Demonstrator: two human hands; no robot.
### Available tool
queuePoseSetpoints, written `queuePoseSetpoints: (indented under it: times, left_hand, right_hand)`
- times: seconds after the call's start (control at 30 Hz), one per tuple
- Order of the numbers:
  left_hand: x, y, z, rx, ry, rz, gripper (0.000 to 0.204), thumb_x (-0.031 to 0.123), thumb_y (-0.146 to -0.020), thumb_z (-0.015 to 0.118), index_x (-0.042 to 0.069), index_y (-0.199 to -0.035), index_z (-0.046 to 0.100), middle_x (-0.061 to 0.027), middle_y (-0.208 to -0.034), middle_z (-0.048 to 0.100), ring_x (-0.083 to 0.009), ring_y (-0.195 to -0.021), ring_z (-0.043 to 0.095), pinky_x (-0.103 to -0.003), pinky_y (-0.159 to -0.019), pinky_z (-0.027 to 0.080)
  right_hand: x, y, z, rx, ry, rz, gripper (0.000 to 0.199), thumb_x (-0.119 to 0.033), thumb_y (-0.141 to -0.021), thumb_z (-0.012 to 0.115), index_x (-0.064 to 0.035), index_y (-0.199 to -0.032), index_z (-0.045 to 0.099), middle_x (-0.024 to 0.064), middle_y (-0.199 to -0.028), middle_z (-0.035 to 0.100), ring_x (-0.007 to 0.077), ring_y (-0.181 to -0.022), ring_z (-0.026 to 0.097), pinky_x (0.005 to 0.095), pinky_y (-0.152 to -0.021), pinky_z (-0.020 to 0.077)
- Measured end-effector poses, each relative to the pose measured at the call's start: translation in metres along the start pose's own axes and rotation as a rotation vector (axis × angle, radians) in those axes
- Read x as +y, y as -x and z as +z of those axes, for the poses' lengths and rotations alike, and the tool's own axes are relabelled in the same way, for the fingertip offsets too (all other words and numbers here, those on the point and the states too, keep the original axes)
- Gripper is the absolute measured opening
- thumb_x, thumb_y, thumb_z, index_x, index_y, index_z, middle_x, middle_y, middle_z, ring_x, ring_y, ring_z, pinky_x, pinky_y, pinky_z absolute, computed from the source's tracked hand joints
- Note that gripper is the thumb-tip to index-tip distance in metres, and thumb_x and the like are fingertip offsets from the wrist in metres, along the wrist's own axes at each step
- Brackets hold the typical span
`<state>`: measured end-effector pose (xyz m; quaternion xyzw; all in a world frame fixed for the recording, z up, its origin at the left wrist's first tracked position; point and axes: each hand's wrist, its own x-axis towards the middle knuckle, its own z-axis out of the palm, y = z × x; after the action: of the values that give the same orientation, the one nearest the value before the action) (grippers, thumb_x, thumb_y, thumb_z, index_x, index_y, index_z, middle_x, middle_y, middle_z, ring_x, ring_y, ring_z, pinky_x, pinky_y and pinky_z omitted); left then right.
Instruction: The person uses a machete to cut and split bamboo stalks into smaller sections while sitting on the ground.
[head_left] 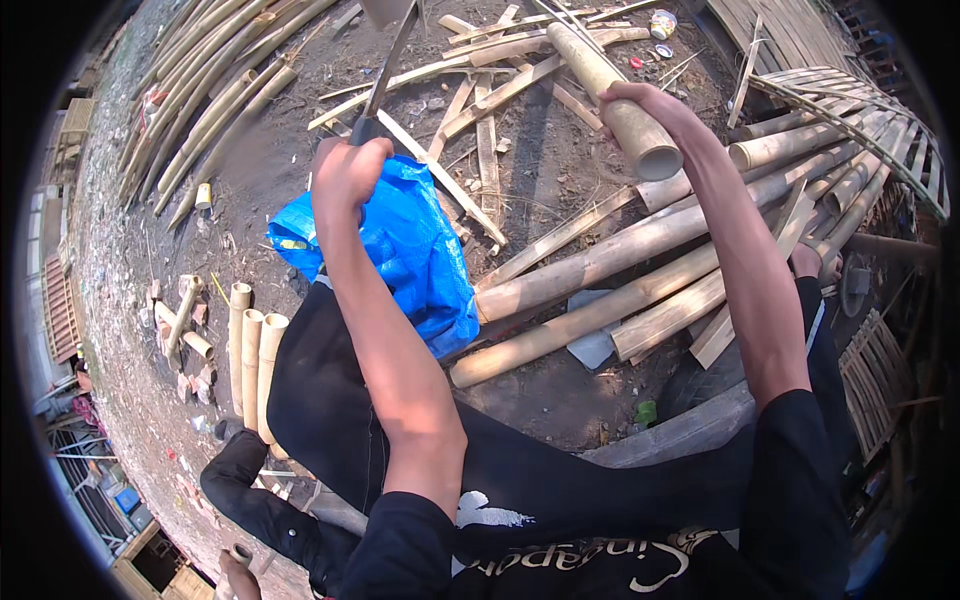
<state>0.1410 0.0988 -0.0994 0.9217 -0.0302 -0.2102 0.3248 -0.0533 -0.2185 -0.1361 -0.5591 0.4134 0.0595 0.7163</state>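
Note:
My left hand (350, 172) is closed round the dark handle of a long-bladed machete (388, 70), its blade pointing up and away. Farther right, my right hand (650, 100) grips a bamboo tube (645, 145) from its right side. The tube's hollow end faces me and its far end reaches toward the split strips on the ground. Blade and tube are well apart. Below my left hand, a crumpled blue plastic sheet (415, 250) lies over my knee.
Bamboo poles (610, 255) lie across the right side. Split bamboo strips (487, 140) cover the ground ahead, and long poles (215, 90) are heaped far left. Short bamboo tubes (250, 350) stand near my left leg. At lower left, another person's hand (238, 578) is beside a bamboo piece.

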Motion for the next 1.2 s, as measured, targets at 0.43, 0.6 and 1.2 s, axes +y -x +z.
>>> queuePoseSetpoints:
  times: [0.43,0.6,1.2]
  left_hand:
    - [-0.033,0.006,-0.054,0.119,0.045,-0.032,0.021,0.022,-0.071,0.072,0.004,-0.071,0.061,0.0002,-0.058,0.052,-0.0101,-0.045,0.045,-0.03,-0.043,0.031]
    - [-0.025,0.006,-0.045,0.075,0.15,-0.003,0.017,0.017,-0.074,0.072,0.005,-0.072,0.06,0.0025,-0.058,0.05,-0.0085,-0.043,0.041,-0.028,-0.041,0.028]
    - [-0.033,0.012,-0.069,0.165,-0.12,-0.047,0.027,0.026,-0.074,0.074,0.001,-0.08,0.064,-0.002,-0.059,0.055,-0.013,-0.048,0.049,-0.033,-0.047,0.035]
  right_hand:
    - [0.009,0.123,0.076,-0.329,0.384,0.129,0.073,-0.021,-0.081,0.074,-0.0068,-0.147,0.047,0.0104,-0.102,0.066,0.0184,-0.082,0.066,0.0324,-0.062,0.0566]
    - [0.07,0.142,0.091,-0.526,0.318,0.395,0.075,-0.02,-0.083,0.069,-0.0138,-0.152,0.04,0.0108,-0.102,0.062,0.019,-0.075,0.066,0.033,-0.063,0.0594]
    - [0.084,0.084,0.041,-0.492,-0.03,0.723,0.042,-0.03,-0.084,0.074,-0.0046,-0.113,0.057,0.009,-0.091,0.065,0.0197,-0.059,0.065,0.0342,-0.053,0.0583]
